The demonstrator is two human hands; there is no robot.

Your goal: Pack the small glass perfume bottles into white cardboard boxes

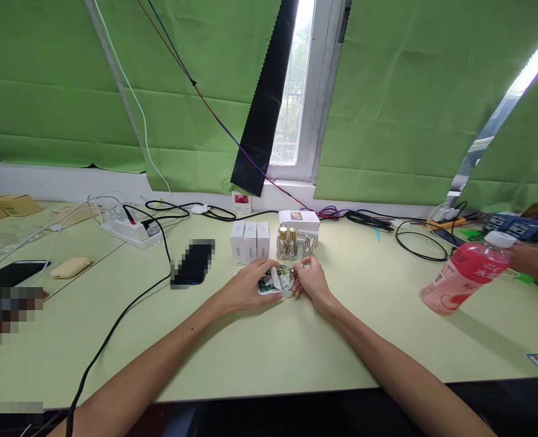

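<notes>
Near the middle of the table, my left hand (247, 287) is closed around a small flat box with a green-and-white floral print (267, 283). A white flap or card edge stands up on its face, and its right side has a rounded, shiny outline. My right hand (315, 283) has its fingers pinched at that right end; what they grip is hidden. Just behind the hands stand two small glass bottles with gold caps (287, 244) and a clear bottle with a silvery top (308, 245). Several upright white small boxes (250, 244) stand left of them.
A larger white box (298, 224) sits behind the bottles. A dark phone (193, 262) lies to the left, near a black cable (127, 309) and a white power strip (132, 233). A pink drink bottle (465, 277) stands right, beside another person's hand (533, 262).
</notes>
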